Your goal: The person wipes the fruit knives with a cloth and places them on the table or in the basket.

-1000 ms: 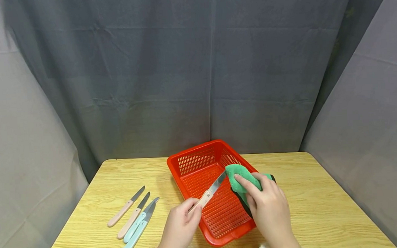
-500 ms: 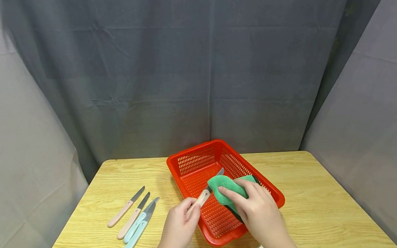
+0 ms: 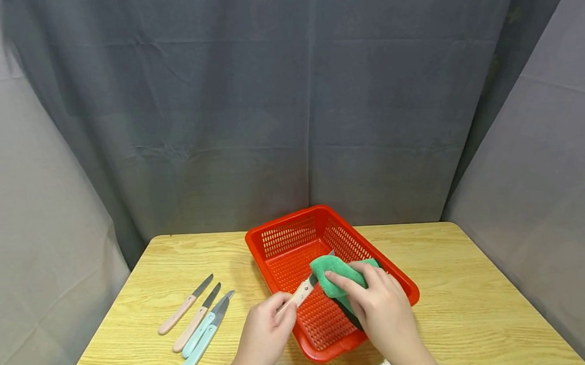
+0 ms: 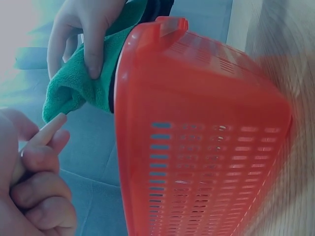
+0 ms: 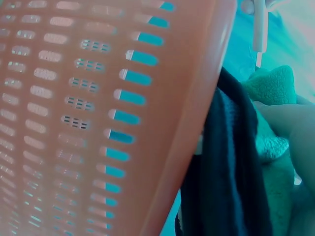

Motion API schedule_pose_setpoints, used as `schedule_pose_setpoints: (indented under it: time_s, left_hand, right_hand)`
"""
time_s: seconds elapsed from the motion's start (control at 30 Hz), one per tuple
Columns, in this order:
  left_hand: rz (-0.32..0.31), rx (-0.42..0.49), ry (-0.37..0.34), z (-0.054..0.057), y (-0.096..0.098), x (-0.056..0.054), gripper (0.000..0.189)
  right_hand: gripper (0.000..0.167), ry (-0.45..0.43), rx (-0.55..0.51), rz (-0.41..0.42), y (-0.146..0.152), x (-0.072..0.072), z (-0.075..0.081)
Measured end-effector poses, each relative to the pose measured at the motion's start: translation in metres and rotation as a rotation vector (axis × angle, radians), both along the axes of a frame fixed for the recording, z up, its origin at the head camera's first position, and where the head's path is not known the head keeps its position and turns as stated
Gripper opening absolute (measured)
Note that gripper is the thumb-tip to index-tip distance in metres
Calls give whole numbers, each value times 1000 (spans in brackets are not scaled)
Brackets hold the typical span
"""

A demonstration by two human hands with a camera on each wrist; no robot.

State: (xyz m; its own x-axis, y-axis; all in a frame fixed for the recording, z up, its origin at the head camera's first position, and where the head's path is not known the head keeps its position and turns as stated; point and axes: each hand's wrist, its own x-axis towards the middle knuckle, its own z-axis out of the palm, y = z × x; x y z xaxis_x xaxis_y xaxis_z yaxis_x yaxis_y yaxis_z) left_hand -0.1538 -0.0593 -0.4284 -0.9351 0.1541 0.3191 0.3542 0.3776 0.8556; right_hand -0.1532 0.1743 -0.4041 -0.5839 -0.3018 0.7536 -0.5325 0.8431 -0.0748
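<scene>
My left hand (image 3: 266, 332) grips the pale pink handle of a knife (image 3: 302, 292), its blade pointing up and away to the right over the basket. In my right hand (image 3: 384, 314) is a green cloth (image 3: 337, 274) with a dark edge, folded around the middle of that blade; only the tip shows beyond it. Both hands work above a red plastic basket (image 3: 313, 354) with slotted walls. From the left wrist view, the fingers curl around the handle (image 4: 49, 130) close to the cloth (image 4: 81, 83). The right wrist view shows the cloth (image 5: 273, 88) beside the basket's rim.
Several more knives lie on the wooden table (image 3: 131, 315) left of the basket: pink-handled ones (image 3: 177, 315) and light-blue-handled ones (image 3: 200, 350), blades pointing away. Grey curtains (image 3: 221, 125) hang behind and at both sides.
The right hand has moved the cloth from the blade's tip down toward the handle, then slightly back up the blade. The left hand and knife have barely moved.
</scene>
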Motion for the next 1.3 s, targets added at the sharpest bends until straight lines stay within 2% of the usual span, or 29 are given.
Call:
schedule_pose_setpoints:
  time_s: [0.4, 0.57, 0.7, 0.87, 1.0, 1.13, 1.2, 1.27, 1.3]
  left_hand:
    - [-25, 19, 23, 0, 0, 0, 10]
    - [-12, -10, 18, 0, -1, 0, 9]
    - [17, -19, 17, 0, -3, -1, 9]
    - [58, -12, 5, -1, -4, -3, 9]
    - [65, -7, 8, -1, -5, -5, 9]
    - [66, -1, 15, -1, -4, -6, 8]
    - [65, 7, 15, -2, -4, -5, 8]
    - [59, 9, 15, -2, -4, -5, 8]
    - [56, 7, 16, -2, -4, -5, 8]
  right_hand:
    - [73, 64, -87, -110, 10, -5, -3]
    - [79, 86, -122, -157, 12, -3, 0]
    - [73, 126, -124, -117, 12, 0, 3]
    - [62, 107, -91, -18, 5, 5, 4]
    - [31, 53, -48, 13, -3, 7, 2]
    - [45, 50, -30, 30, -10, 6, -3]
    - [44, 46, -25, 34, -12, 6, -5]
    - [29, 37, -23, 37, -13, 6, -6]
    - [28, 30, -22, 32, -13, 6, -7]
